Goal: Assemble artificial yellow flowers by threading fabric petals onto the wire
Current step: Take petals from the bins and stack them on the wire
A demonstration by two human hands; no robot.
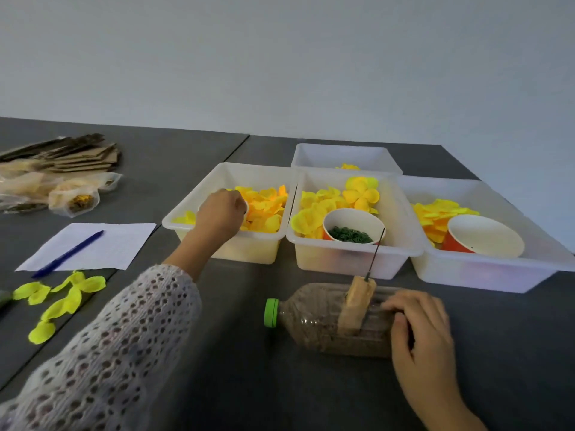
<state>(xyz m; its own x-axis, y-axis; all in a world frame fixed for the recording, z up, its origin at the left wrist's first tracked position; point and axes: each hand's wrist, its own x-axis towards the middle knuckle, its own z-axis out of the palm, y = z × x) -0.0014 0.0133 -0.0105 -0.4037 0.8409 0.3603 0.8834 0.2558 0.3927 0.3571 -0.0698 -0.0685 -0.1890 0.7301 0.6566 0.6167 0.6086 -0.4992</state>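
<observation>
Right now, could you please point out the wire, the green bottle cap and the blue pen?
wire (376, 254), head view, middle of the thin shaft.
green bottle cap (271, 312), head view, ribbed side.
blue pen (69, 253), head view, middle of the barrel.

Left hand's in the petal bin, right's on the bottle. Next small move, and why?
Probably lift one petal out of the left bin and carry it to the wire. The left hand sits curled over the orange-yellow petals, the wire tip looks bare, and the right hand rests on the bottle that carries it.
</observation>
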